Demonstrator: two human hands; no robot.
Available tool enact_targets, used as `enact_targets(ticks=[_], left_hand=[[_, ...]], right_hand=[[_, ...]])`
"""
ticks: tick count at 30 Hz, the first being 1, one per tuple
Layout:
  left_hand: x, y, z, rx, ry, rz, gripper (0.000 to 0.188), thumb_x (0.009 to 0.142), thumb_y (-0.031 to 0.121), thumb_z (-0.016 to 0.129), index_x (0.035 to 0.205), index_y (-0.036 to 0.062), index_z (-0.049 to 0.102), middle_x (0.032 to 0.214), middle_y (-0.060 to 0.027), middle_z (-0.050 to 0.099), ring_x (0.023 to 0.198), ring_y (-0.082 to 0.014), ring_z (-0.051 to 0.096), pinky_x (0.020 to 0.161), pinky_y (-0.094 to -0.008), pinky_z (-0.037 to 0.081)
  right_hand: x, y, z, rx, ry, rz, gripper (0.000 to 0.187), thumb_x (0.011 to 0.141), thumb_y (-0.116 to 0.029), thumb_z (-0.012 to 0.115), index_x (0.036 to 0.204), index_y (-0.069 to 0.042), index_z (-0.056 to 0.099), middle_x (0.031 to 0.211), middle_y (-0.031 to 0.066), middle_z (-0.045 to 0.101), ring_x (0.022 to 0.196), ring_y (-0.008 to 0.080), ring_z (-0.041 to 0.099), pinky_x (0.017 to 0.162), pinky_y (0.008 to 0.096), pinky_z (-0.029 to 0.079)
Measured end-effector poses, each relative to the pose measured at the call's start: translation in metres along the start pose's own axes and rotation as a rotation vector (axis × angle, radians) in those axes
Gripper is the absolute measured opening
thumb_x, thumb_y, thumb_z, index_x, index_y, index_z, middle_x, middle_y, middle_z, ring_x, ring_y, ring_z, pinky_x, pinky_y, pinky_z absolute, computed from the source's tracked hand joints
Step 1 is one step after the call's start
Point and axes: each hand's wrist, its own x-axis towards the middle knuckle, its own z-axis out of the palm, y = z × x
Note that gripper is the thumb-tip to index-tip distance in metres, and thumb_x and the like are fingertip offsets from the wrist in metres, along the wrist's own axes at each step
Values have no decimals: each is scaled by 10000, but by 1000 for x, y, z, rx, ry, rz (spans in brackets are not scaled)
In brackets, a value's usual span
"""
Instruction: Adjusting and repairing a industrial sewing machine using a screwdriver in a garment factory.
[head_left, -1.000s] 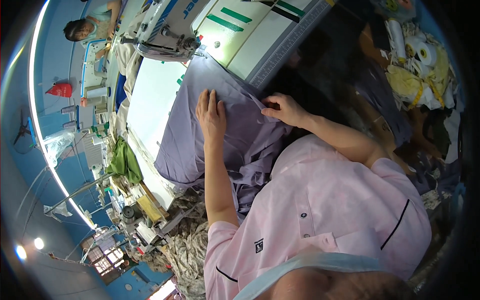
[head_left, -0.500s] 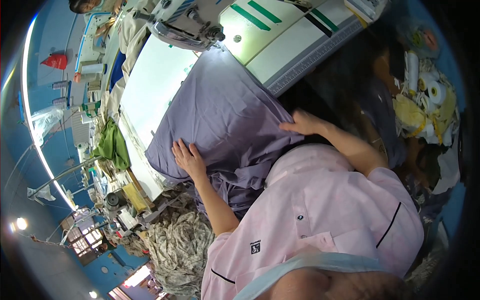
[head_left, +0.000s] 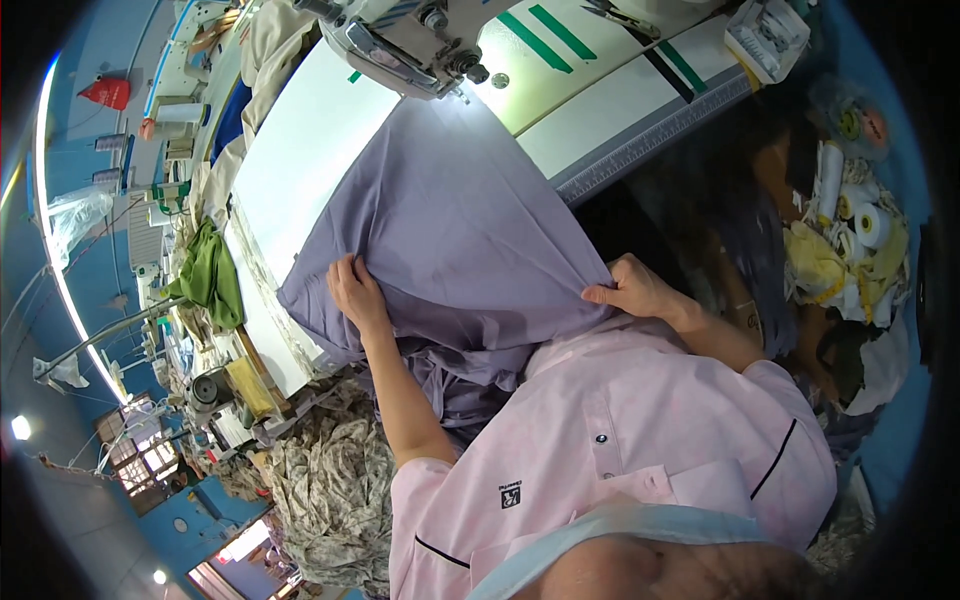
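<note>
A large piece of purple fabric (head_left: 450,200) lies over the sewing table, its narrow far end under the lit head of a sewing machine (head_left: 420,50). My right hand (head_left: 640,288) is closed on the fabric's right edge, thumb on top, and that edge runs taut toward the needle. On the left part of the cloth, my left hand (head_left: 357,293) has its fingers bent and gathers a fold. The near part of the fabric hangs bunched over the table edge toward my lap.
A ruler strip (head_left: 650,135) runs along the table's front edge. At the far right stands a white tray (head_left: 768,40) with small items. Thread spools (head_left: 873,226) and scraps are heaped on the right. Camouflage fabric (head_left: 335,490) is piled at lower left, below a green cloth (head_left: 208,275).
My left hand has gone from lying flat with fingers spread to gripping a fold. My right hand holds the edge slightly farther right and nearer me, and the cloth looks smoother and tauter.
</note>
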Motion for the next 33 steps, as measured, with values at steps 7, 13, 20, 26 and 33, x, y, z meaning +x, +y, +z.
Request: enact_targets(ticks=[7,13,20,26,33], left_hand=[[46,4,6,58,199,94,88,876,102,525,871,23,562,846,-134,581,742,-332,583,610,-400,455],[102,1,0,113,209,140,112,890,129,515,886,28,563,861,-131,576,742,-335,594,626,-408,478],[163,-9,4,184,164,116,137,884,174,530,942,59,578,910,-121,590,801,-327,595,695,-417,472],[89,21,0,8,200,65,544,844,351,598,1265,37,455,1210,-221,460,1143,-366,409,950,-447,319],[44,34,29,60,54,35,220,873,217,547,972,20,549,954,-154,576,918,-327,545,759,-408,432]], right_hand=[[6,5,8,139,95,-45,566,742,-319,747,476,21,381,443,147,364,419,155,293,396,315,328],[17,-4,4,47,-3,8,452,756,-277,738,574,64,503,482,122,469,476,94,405,459,293,392],[23,2,17,204,-5,-50,554,748,-326,743,486,9,389,449,78,359,462,105,285,409,301,306],[25,-13,6,253,-6,57,490,788,-308,695,515,8,441,469,19,380,486,66,323,435,275,309],[29,-9,4,226,-95,53,498,810,-302,656,526,-11,368,500,-3,284,506,67,273,439,272,268]])
